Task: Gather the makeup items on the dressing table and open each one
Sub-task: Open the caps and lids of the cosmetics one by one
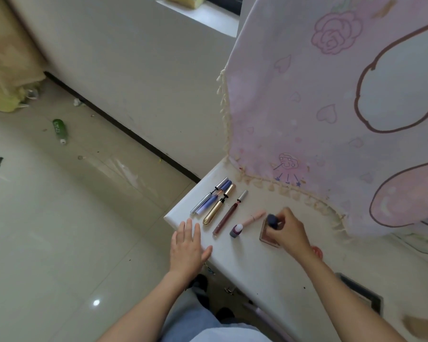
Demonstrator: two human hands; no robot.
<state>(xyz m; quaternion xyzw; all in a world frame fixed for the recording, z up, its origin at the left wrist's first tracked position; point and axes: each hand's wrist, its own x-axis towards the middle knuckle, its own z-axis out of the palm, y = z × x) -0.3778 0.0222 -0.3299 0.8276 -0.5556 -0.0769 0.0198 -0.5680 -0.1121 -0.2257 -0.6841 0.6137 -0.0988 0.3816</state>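
Grip, lower centre: our right hand [287,230] pinches a dark-blue cylindrical plastic cap [272,220], likely light and slick, by its sides; left hand [188,245] flat.

Glossy beige tile floor [59,243]; white wall [134,70], dark skirting [134,136]; perhaps a window ledge [208,19].

I see my left hand [188,245] lying flat, fingers straight, on the table [257,272] edge. My right hand [288,230] pinches a dark cap [272,220] over a brown compact [266,236]. A gold tube [215,208], brown tube [226,215], pink stick [252,218] and small bottle [235,230] lie nearby.
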